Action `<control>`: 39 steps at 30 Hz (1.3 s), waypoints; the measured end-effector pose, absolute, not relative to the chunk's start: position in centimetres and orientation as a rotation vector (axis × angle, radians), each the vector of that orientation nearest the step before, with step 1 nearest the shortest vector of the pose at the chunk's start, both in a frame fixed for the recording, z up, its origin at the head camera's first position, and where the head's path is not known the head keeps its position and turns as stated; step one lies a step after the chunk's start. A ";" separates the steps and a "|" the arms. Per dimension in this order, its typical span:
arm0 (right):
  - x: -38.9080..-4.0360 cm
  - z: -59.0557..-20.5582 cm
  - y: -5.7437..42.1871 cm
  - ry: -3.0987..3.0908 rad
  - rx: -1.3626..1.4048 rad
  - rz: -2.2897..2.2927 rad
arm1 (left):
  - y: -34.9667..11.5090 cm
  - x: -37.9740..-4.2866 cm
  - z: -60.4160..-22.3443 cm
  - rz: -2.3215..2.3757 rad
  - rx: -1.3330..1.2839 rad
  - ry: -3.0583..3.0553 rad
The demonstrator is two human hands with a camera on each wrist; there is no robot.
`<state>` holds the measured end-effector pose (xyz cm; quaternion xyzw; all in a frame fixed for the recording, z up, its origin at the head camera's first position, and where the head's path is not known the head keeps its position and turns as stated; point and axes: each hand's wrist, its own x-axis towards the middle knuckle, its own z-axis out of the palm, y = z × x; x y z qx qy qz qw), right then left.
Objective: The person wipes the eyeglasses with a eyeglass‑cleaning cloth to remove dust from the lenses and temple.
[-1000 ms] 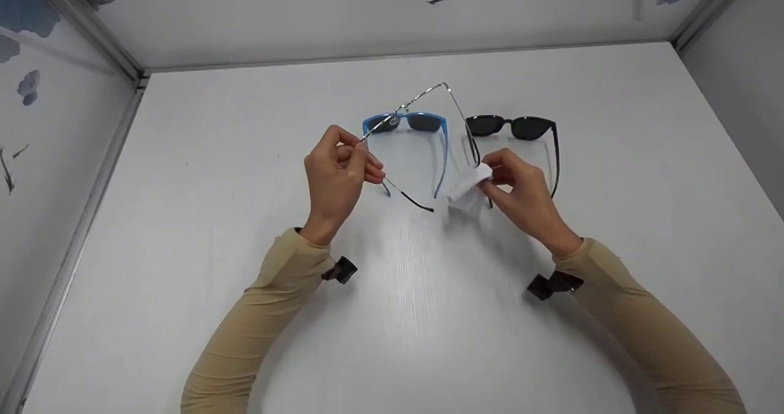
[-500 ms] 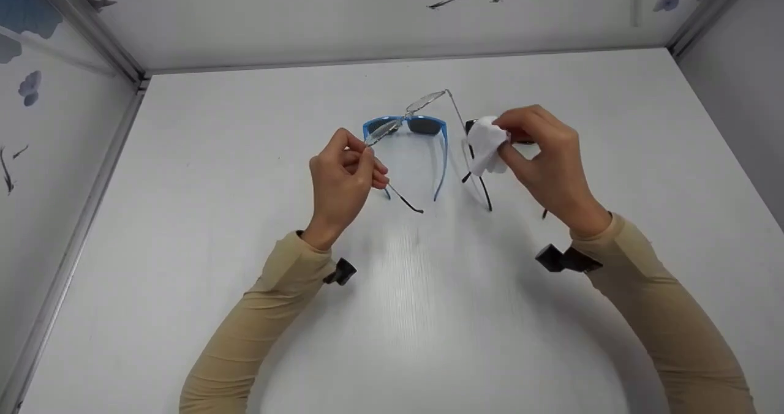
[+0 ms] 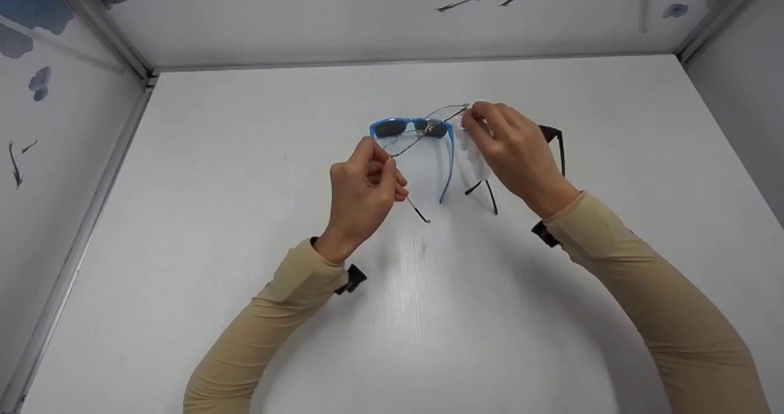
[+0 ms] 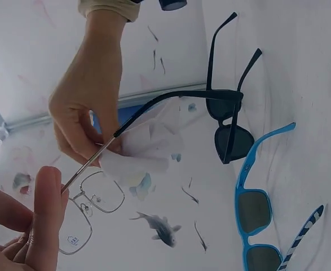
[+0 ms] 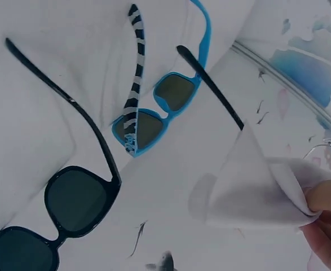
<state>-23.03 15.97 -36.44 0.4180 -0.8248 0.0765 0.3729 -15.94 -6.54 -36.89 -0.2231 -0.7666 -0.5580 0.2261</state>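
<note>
My left hand pinches thin metal-framed eyeglasses at one end of the frame, holding them above the table. Their clear lenses show in the left wrist view, along with a dark-tipped temple. With curled fingers, my right hand grips a white cloth at the other end of the frame. The cloth hangs below those fingers and covers part of the far temple, whose black tip sticks out in the right wrist view. Whether the cloth touches a lens is hidden.
Blue-framed sunglasses lie unfolded on the white table, behind the eyeglasses. To their right are black sunglasses, partly hidden by my right hand in the head view. Printed wall panels enclose the table's back and sides.
My right hand rose with the cloth, then came left to the far end of the eyeglasses. The eyeglasses have tilted, and my left hand has shifted slightly right.
</note>
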 end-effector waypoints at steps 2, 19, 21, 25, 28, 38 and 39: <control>-23.1 -36.9 16.2 -2.108 1.085 0.117 | -6.5 -15.9 -36.8 -1.543 -0.612 -2.108; -22.0 -39.5 16.8 -2.020 1.172 -0.008 | -7.0 -16.1 -36.8 -1.570 -0.591 -2.050; -22.2 -38.8 16.4 -1.967 1.154 0.043 | -6.7 -16.0 -36.9 -1.581 -0.606 -2.066; -22.6 -37.6 15.7 -1.899 1.130 0.083 | -6.2 -15.8 -37.1 -1.595 -0.637 -2.072; -22.4 -38.0 15.8 -1.935 1.123 0.003 | -6.3 -15.7 -36.9 -1.584 -0.639 -2.036; -20.9 -41.4 17.8 -2.089 1.102 -0.125 | -7.4 -16.3 -36.5 -1.569 -0.536 -1.971; -20.9 -41.7 17.9 -2.095 1.108 -0.111 | -7.4 -16.4 -36.5 -1.579 -0.531 -1.962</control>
